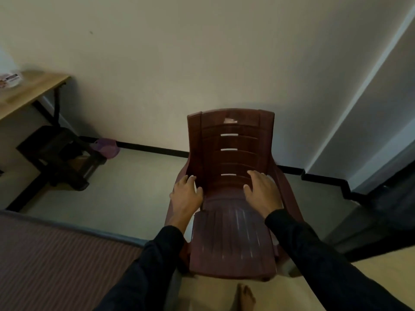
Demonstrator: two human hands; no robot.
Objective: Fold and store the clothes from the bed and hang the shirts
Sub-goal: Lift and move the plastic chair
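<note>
A maroon plastic chair stands on the floor right in front of me, its slatted back toward the wall. My left hand is over the chair's left armrest with fingers spread and straight. My right hand is over the right armrest, fingers also extended. Neither hand holds anything. A corner of the bed, covered in a striped reddish sheet, fills the lower left. No clothes or shirts are in view.
A wooden desk with black legs stands at the far left, a dark stool beneath it and a purple object by the wall. A doorway with a dark frame is at right. My bare foot shows below.
</note>
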